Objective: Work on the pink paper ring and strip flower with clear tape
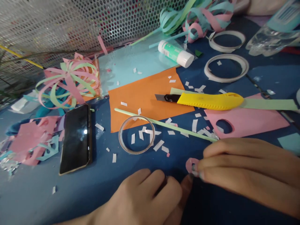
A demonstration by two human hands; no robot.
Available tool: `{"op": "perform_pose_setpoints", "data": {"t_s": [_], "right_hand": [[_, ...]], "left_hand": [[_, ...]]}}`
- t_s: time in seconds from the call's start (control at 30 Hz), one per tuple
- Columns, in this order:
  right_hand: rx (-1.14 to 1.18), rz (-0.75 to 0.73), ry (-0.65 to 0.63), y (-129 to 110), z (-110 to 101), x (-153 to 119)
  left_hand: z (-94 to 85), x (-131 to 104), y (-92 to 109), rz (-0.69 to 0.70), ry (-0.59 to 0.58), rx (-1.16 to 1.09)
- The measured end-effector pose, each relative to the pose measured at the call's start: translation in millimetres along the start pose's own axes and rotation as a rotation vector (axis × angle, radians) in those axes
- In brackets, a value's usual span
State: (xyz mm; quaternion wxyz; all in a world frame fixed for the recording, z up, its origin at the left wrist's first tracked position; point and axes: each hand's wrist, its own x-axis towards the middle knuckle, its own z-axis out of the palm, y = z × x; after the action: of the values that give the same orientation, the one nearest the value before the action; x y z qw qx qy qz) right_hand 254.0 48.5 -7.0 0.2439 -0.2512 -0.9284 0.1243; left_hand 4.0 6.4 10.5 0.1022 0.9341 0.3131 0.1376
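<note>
A small pink paper ring (189, 165) is pinched between the thumb and fingertips of my right hand (248, 165). My left hand (150, 195) is closed, its fingers curled under. Its thumb tip reaches the lower edge of the ring; what the curled fingers hold, if anything, is hidden. Just beyond my right hand lies pink paper (255, 122) with a round hole cut out. A yellow box cutter (208, 100) with its blade out rests across the orange paper (145, 90) and the pink sheet. A thin green paper strip (164, 124) runs toward my right fingers.
Tape rolls (120, 137) (246, 70), a glue stick (174, 53) and scattered white scraps (159, 145) lie about. On the left are a phone (76, 139) and a paper-strip ball (67, 78). A perforated metal panel (112, 22) borders the back; a plastic bottle (274, 34) lies right.
</note>
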Motion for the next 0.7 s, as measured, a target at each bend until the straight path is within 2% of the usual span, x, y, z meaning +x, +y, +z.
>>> {"op": "perform_pose_setpoints", "data": {"t_s": [0.1, 0.23, 0.4, 0.57, 0.7], "right_hand": [[0.023, -0.096, -0.035, 2.8, -7.0, 8.6], [0.041, -0.071, -0.08, 0.4, -9.2, 8.9], [0.04, -0.058, -0.023, -1.7, -6.1, 3.3], [0.031, -0.081, -0.062, -0.3, -7.3, 3.8], [0.084, -0.059, -0.087, -0.6, -8.3, 5.9]], "left_hand": [[0.3, -2.0, -0.6, -0.004, 0.021, -0.027], [-0.4, -4.6, -2.3, 0.045, 0.023, -0.027], [-2.3, -5.3, -3.8, 0.056, -0.005, -0.015], [-5.2, -7.8, -2.4, 0.075, -0.042, -0.013], [-4.8, -7.5, -1.3, 0.067, -0.022, -0.019]]}}
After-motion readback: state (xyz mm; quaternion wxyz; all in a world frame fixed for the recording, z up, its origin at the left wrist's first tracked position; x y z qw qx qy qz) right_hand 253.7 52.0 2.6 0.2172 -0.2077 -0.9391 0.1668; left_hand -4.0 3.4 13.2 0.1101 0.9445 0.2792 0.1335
